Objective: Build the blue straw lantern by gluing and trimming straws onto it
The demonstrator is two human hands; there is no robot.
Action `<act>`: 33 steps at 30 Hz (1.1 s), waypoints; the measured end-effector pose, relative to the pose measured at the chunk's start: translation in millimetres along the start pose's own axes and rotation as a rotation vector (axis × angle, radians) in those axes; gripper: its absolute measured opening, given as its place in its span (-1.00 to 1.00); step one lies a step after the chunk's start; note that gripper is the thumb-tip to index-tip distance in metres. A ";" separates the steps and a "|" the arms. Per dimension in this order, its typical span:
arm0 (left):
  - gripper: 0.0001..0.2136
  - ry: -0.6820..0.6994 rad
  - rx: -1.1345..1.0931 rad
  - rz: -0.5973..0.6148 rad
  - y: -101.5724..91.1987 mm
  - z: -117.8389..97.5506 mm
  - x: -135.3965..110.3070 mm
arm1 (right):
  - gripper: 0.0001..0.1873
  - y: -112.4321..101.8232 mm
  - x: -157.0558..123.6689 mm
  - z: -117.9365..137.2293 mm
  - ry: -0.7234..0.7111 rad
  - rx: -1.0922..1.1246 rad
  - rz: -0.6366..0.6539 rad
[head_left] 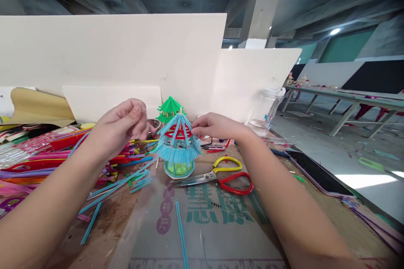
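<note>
A small pagoda model (179,153) made of light blue strips stands upright at the middle of the table, with red pieces under its open upper roof and a green base. My right hand (217,127) pinches the right edge of that upper roof. Left of the model, my left hand (131,119) is raised with its fingers curled together; whatever they hold, if anything, cannot be made out. Scissors (217,176) with one yellow and one red handle lie just right of the model's base. Behind it rises a green tiered roof (170,108).
Cut blue strips (142,180) and a heap of coloured pipe cleaners (41,164) lie at left. One blue strip (181,235) rests on the printed plastic sheet (151,248). At right are a clear plastic jar (267,109) and a phone (318,172). White boards (110,50) stand behind.
</note>
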State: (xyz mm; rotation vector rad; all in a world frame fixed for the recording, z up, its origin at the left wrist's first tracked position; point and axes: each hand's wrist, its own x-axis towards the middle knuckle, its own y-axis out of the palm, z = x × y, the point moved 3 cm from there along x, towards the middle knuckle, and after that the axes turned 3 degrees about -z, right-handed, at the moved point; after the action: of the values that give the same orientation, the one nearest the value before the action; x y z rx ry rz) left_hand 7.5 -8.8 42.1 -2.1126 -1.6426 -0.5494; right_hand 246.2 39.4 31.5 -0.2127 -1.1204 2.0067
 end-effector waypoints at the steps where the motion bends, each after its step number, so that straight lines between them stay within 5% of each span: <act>1: -0.79 -0.006 0.000 -0.039 -5.5 -0.9 1.6 | -0.75 -1.8 0.6 -4.9 -0.005 0.000 -0.019; 4: -0.79 0.071 0.305 -0.303 -29.5 -5.1 2.9 | -0.76 -5.5 0.6 -15.3 -0.009 0.031 -0.018; 7: -0.78 0.227 1.025 -0.600 -49.8 -11.9 -1.3 | -0.78 -7.3 -0.5 -18.7 0.000 0.063 -0.005; 11: -0.76 0.156 1.437 -0.656 -66.7 -6.2 0.0 | -0.78 -7.5 -0.1 -22.1 -0.001 0.131 0.014; 27: -0.70 -0.015 1.580 -0.700 -85.9 -7.5 2.7 | -0.76 -3.7 7.5 -59.0 0.009 0.280 -0.163; 33: -0.76 0.146 1.336 -0.749 -87.4 -9.2 1.8 | -0.73 -7.0 12.2 -55.9 0.017 0.233 -0.308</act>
State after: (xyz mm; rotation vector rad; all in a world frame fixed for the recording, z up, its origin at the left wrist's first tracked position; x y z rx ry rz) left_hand -77.6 7.2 57.5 -0.4890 -1.8375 0.2232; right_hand 269.7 85.7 6.5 0.0603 -0.8415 1.8336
